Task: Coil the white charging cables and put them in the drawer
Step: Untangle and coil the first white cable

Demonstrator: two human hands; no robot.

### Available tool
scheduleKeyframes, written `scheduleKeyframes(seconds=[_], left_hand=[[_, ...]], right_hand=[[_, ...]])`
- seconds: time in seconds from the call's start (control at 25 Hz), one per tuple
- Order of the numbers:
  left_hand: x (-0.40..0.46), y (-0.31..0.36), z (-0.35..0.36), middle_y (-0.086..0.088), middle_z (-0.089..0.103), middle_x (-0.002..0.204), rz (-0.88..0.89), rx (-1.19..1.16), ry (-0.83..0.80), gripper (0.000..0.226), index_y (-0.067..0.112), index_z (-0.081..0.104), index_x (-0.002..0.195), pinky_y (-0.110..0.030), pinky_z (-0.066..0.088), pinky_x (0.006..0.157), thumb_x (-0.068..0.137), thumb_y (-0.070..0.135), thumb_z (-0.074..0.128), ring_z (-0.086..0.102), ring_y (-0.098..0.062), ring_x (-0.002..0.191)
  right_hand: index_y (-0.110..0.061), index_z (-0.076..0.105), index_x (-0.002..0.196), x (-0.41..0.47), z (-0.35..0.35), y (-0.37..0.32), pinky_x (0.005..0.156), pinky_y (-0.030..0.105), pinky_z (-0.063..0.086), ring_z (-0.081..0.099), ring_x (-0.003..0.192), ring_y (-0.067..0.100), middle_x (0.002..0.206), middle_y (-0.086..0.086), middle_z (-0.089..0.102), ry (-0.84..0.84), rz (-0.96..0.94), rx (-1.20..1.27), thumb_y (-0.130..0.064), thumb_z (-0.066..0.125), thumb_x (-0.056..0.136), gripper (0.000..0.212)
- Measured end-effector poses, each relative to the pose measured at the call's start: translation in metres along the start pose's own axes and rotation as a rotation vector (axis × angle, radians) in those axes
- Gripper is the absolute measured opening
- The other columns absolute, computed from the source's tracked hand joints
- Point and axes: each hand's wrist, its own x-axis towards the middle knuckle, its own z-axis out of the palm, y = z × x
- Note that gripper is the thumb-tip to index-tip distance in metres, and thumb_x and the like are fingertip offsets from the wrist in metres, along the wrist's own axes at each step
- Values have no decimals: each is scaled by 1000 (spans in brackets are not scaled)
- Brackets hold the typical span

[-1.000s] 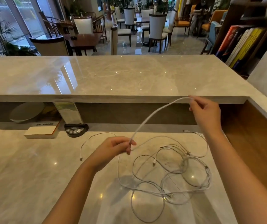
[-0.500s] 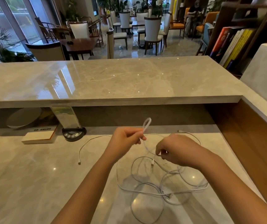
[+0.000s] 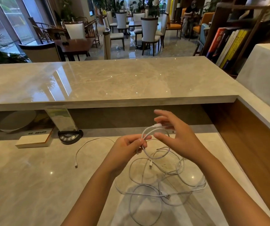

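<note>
Head view, single frame. Left hand (image 3: 127, 146) sits at centre frame, fingers closed in a pinch on a small coil (image 3: 153, 142) of white charging cable. Two or three loops are visible, held above the counter. Right hand (image 3: 178, 136) is just right of it, fingers spread and not closed on anything I can confirm. The white plug end (image 3: 158, 125) of the cable lies against its fingertips (image 3: 159, 119); this hand is motion-blurred, so whether it is actually gripping is hard to tell.

Remaining cables (image 3: 163, 185) lie in a loose tangle on the marble counter (image 3: 33, 185), lower centre to lower right of frame, directly under and below both hands. Loops overlap, so I cannot count them. At least two connectors show within the pile. One separate strand (image 3: 88, 144) arcs out to the left of centre, its connector resting on the counter well apart from the pile.

Progress, as a judgement:
- First cable: coiling under way, apparently near its end since the plug is at the coil.
- Other cables: uncoiled, still tangled.
- Drawer: none visible in frame; nothing stowed as far as can be seen.

Task therefore looks early: one coil nearly formed, the rest untouched, all stowing left.

Also present, left of centre under the upper ledge: a black stand (image 3: 69, 137) holding a clear sign, and a book (image 3: 33, 140) lying flat.
</note>
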Motion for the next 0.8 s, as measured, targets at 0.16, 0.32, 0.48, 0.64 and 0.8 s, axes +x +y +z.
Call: scheduleKeyframes(seconds=[0.16, 0.32, 0.48, 0.64, 0.8], left_hand=[[2, 1, -2, 2, 63, 68, -21, 6, 0, 29, 15, 72, 91, -28, 43, 71, 94, 7, 44, 52, -15, 70], [2, 1, -3, -1, 67, 69, 23, 175, 39, 30, 21, 72, 78, -20, 47, 64, 93, 8, 49, 58, -6, 63], [3, 1, -6, 3, 68, 66, 26, 156, 76, 27, 22, 73, 78, -29, 53, 71, 92, 11, 52, 61, -9, 65], [1, -1, 3, 4, 66, 61, -17, 47, 91, 25, 19, 73, 84, -22, 47, 59, 92, 10, 51, 56, -9, 59], [3, -1, 6, 6, 66, 61, -8, 52, 122, 22, 20, 74, 88, -20, 44, 56, 91, 12, 53, 53, -7, 57]], right_hand=[[-43, 30, 136, -2, 7, 9, 83, 21, 50, 54, 101, 5, 116, -10, 53, -20, 37, -112, -14, 67, 82, 72], [-23, 70, 100, 0, 4, 11, 74, 25, 51, 62, 83, 6, 91, -8, 70, -36, 40, -224, -20, 61, 88, 16], [-24, 64, 105, -4, -7, 3, 66, 18, 53, 69, 70, 12, 72, 2, 73, -210, 288, 427, -12, 57, 89, 21], [-19, 57, 112, -8, -6, 7, 67, 23, 54, 64, 69, 16, 72, 7, 69, -117, 313, 863, 1, 47, 90, 31], [-12, 64, 96, -12, -3, 7, 69, 23, 54, 68, 71, 18, 77, 7, 73, 7, 212, 694, -1, 64, 79, 20]])
